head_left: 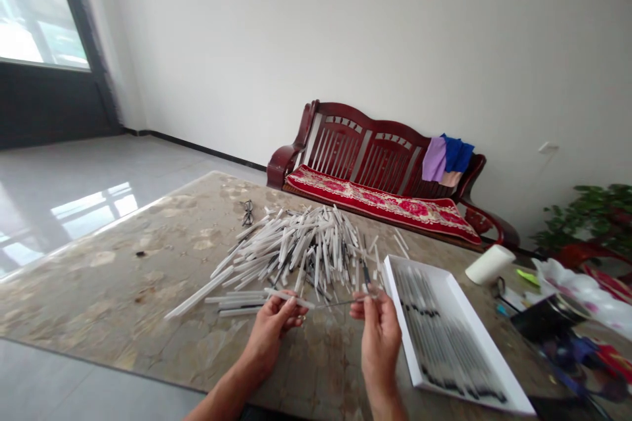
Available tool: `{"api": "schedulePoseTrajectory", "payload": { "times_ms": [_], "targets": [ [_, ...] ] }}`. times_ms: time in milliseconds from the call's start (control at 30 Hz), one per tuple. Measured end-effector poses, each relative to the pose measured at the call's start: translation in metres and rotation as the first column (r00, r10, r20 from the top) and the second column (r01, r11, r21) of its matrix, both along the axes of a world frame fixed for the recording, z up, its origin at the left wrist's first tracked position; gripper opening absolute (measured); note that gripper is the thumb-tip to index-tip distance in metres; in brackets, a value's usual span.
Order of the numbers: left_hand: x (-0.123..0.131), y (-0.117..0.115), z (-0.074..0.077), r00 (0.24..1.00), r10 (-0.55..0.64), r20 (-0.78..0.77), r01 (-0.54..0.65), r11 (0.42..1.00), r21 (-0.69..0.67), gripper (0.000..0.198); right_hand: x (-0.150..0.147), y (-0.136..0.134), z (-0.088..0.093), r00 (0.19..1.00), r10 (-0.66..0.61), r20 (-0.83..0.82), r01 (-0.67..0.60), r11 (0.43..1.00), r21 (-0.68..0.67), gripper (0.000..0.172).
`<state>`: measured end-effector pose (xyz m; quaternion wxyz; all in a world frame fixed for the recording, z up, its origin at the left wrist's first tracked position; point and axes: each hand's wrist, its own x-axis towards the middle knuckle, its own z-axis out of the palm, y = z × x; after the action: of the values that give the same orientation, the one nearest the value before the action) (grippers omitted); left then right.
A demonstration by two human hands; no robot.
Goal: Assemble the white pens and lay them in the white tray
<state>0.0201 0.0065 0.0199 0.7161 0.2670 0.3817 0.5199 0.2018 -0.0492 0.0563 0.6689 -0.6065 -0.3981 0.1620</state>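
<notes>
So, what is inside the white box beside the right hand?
Inside the white box lie thin pen refills, side by side in rows along its length. The far part of its floor is bare. Whatever lies under the refills is covered, so I cannot tell.

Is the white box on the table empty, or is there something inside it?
Not empty: the white box is open on top, and many thin rods lie side by side along its bottom.

Home living room, carved wooden bench (375, 158) with red cushion (380, 200), tiled floor (74, 177), potted plant (592, 217)
</notes>
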Motion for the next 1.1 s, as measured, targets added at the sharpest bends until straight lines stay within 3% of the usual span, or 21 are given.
{"api": "schedulePoseTrajectory", "payload": {
  "times_ms": [167,667,933,1100],
  "targets": [
    [-0.001,-0.001,0.002,1.0,0.003,0.025,-0.002,1.0,-0.023,0.049,-0.023,-0.012,0.001,0.982,-0.063,-0.178,0.069,0.997,0.029,0.036],
    [-0.001,0.001,0.0,0.997,-0.003,0.082,0.008,0.998,-0.062,0.039,-0.028,-0.017,-0.003,0.976,-0.088,-0.201,0.096,0.995,0.03,0.036],
    [-0.002,0.001,-0.001,0.995,-0.012,0.097,0.02,0.996,-0.09,0.039,-0.033,-0.018,-0.019,0.937,-0.063,-0.343,0.074,0.997,0.021,0.035],
    [-0.002,0.0,-0.001,0.995,-0.056,0.079,0.059,0.997,-0.041,0.042,-0.029,-0.022,-0.028,0.936,-0.095,-0.338,0.109,0.994,0.023,0.037]
  ]
}}
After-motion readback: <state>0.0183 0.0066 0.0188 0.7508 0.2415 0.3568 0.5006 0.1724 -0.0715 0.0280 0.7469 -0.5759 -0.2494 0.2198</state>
